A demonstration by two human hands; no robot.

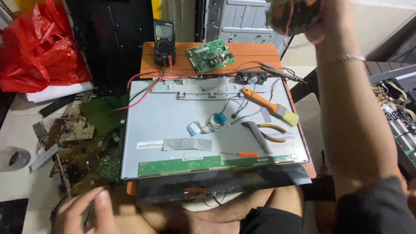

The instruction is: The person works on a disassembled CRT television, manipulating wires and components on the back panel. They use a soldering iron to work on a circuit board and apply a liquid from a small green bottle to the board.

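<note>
Right hand (323, 19) raised, grip closed round a brownish round lump (291, 16); blurred left hand (93, 212) spread open.

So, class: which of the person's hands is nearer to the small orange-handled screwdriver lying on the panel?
Left. The left hand is low at the near-left corner of the panel, below and left of the screwdriver. The right hand is raised far beyond it, top right, gripping a round object.

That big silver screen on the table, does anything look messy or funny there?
Yes. The panel hangs over the table's front edge, with a dark sheet peeling loose below it. On the floor to the left lies a jumbled heap of circuit boards.
</note>
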